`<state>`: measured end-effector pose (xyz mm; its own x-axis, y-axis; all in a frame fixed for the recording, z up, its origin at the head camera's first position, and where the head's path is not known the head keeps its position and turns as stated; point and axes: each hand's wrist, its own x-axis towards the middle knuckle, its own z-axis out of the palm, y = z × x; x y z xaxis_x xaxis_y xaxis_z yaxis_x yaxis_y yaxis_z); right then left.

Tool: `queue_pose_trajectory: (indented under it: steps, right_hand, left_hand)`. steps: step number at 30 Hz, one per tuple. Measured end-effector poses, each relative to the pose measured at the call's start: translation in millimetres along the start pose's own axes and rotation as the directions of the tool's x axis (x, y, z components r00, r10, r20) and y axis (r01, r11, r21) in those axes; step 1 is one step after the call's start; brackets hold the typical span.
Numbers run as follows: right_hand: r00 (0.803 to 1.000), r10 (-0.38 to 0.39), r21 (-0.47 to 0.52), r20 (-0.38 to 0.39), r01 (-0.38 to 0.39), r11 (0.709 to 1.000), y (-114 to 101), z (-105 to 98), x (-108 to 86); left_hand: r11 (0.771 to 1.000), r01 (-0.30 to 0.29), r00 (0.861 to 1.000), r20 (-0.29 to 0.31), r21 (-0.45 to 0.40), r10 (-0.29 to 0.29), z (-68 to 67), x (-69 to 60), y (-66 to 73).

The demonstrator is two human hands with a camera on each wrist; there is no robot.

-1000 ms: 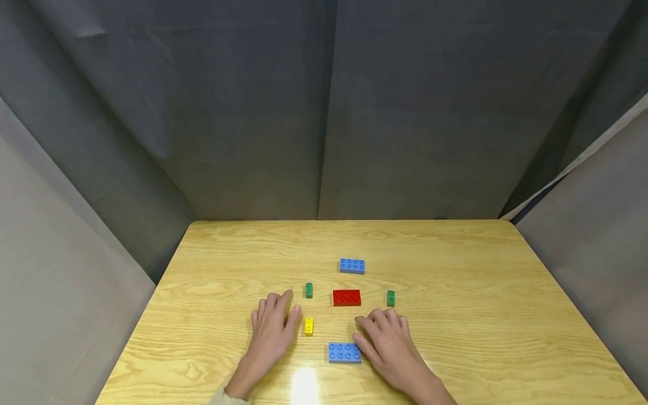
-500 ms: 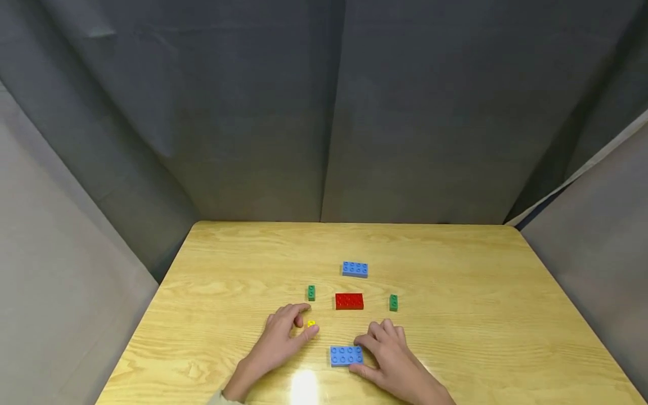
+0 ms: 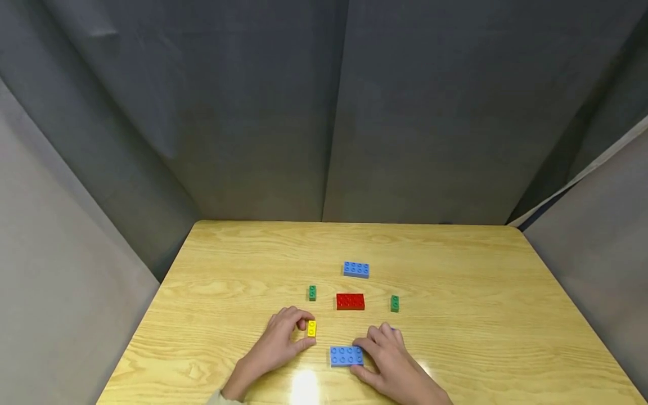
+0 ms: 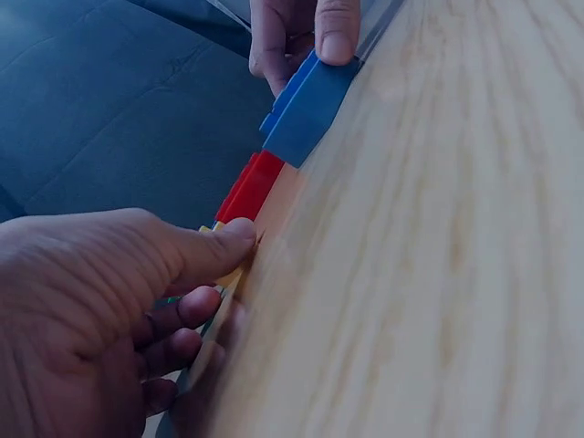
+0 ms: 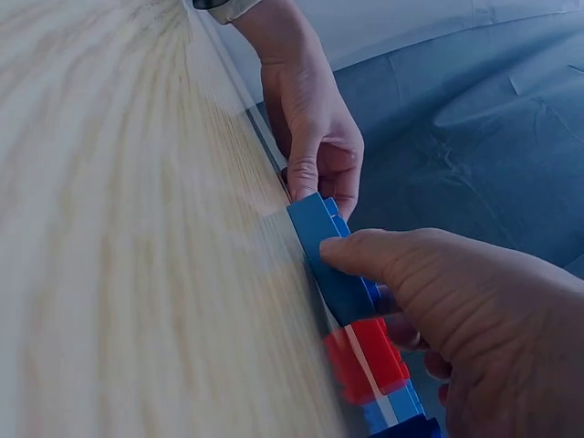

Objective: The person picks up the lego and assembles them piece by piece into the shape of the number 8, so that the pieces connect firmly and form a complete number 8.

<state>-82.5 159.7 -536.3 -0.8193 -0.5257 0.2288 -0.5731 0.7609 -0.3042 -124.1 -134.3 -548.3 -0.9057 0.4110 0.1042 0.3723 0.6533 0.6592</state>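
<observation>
My left hand [image 3: 278,340] pinches a small yellow two-stud brick [image 3: 311,328] on the table, thumb at its near end and index finger at its far end. In the left wrist view the thumb covers most of that yellow brick. To the right, my right hand [image 3: 391,361] grips the right end of a blue eight-stud brick [image 3: 345,356], thumb on the near side and index finger on the far side. The right wrist view shows the thumb against the side of the blue brick [image 5: 324,260]. Both bricks appear to lie flat, studs up.
Beyond the hands lies a red brick [image 3: 350,301], with a green brick [image 3: 312,293] to its left and another green brick [image 3: 395,304] to its right. A second blue brick [image 3: 356,269] lies farther back. A bit of something blue [image 3: 393,329] shows beside the right fingers. Grey curtains [image 3: 253,112] surround the table.
My left hand has moved right and closed its thumb and index finger on the yellow brick. My right hand has come down and taken hold of the near blue brick's right end.
</observation>
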Motion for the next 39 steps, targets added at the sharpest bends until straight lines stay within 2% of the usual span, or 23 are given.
queue_pose_trajectory:
  steps: [14, 25, 32, 39]
  right_hand:
    - [1.000, 0.007, -0.009, -0.001, -0.007, 1.000, 3.3, 1.4, 3.7]
    - [0.998, -0.021, -0.012, -0.063, 0.021, 1.000, 3.2, 2.1, 4.5]
    - [0.999, 0.023, 0.003, -0.026, -0.022, 1.000, 2.4, 3.3, 3.9]
    - [1.000, 0.018, -0.001, -0.025, -0.018, 1.000, 2.0, 4.1, 1.6]
  left_hand:
    - [1.000, -0.002, 1.000, -0.003, 0.012, 0.002, -2.0, 0.6, 1.3]
    - [0.999, -0.013, 1.000, 0.004, -0.034, 0.013, -1.4, 1.9, 5.7]
    - [0.998, -0.042, 0.999, -0.015, -0.041, 0.041, 1.7, 1.6, 8.2]
    - [0.995, -0.072, 0.997, -0.021, -0.067, 0.071, 6.5, -0.5, 11.0]
